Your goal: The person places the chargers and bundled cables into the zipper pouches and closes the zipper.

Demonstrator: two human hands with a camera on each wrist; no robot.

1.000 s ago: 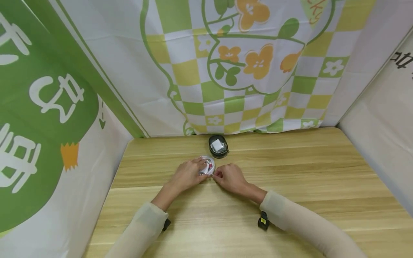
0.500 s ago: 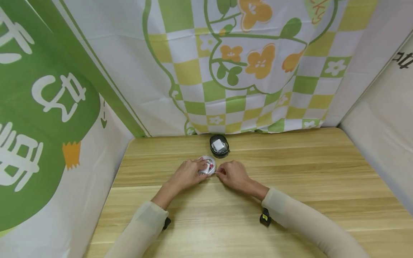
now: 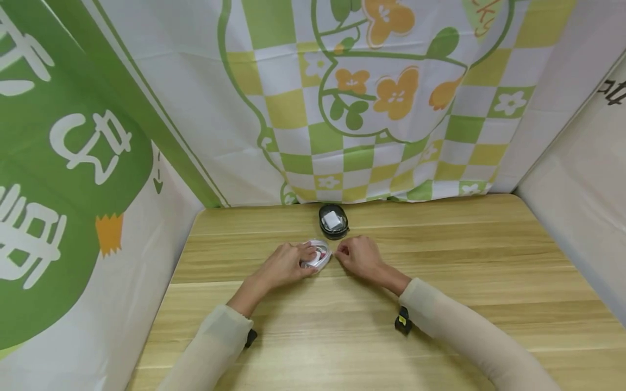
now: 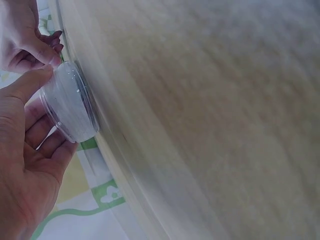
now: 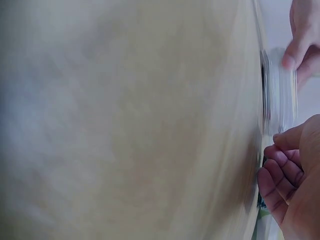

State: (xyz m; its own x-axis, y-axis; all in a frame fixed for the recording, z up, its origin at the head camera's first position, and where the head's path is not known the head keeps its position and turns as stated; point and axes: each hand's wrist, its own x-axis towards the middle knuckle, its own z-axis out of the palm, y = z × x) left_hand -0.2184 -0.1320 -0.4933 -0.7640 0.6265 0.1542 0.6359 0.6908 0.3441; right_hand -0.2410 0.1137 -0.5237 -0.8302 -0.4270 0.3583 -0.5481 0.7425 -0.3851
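Note:
A small round see-through pouch [image 3: 322, 264] with a white side band lies on the table in the head view, with white and red bits inside. My left hand [image 3: 282, 265] grips it from the left, thumb at its near side and fingers over its top. In the left wrist view the pouch [image 4: 70, 102] stands between that thumb and the fingers, which partly cover it. At the pouch's right edge, my right hand [image 3: 361, 257] pinches the small zipper pull, mostly hidden by its fingertips. The right wrist view shows its thumb and forefinger [image 5: 282, 140] meeting at the rim of the band.
Just behind the pouch stands a black-edged oval case [image 3: 334, 221] with a clear top and a white square thing inside. The wooden table [image 3: 440, 304] reaches back to a patterned cloth [image 3: 362, 157]. Cloth walls rise at left and right.
My right hand has moved back and slightly right along the pouch's edge, from its near side to its right side. The left hand keeps its grip, and the pouch has turned or tilted slightly.

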